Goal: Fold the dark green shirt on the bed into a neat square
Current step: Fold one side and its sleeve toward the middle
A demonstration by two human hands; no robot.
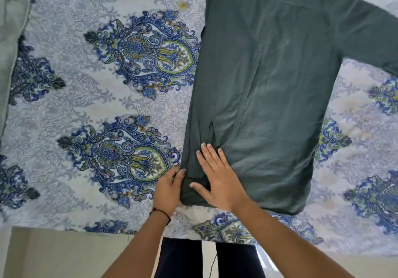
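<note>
1. The dark green shirt (269, 96) lay flat on the bed (71, 96), filling the centre-right of the frame from the top edge down to near the bed's lower edge. You had it spread so its long axis ran up the frame, which kept the lower hem closest to you.

2. One side of the shirt appeared already turned inward: the left edge ran as a straight folded line and a fabric ridge ran up the middle. The other sleeve (370, 38) was still spread outward at the upper right, so I judged the fold about a third done.

3. Your right hand (217, 180) lay palm down, fingers spread wide, on the lower left corner of the shirt. It held nothing; it seemed placed to pin and smooth the folded layer.

4. Your left hand (168, 188) sat at the same corner, just beside the right, its fingertips touching the shirt's edge. Grip state: fingers curled narrow against the hem, but I could not tell whether they pinched cloth. Probable purpose: squaring the corner.

5. A pale cloth (10, 29) lay at the upper left, well apart from the shirt.
</note>
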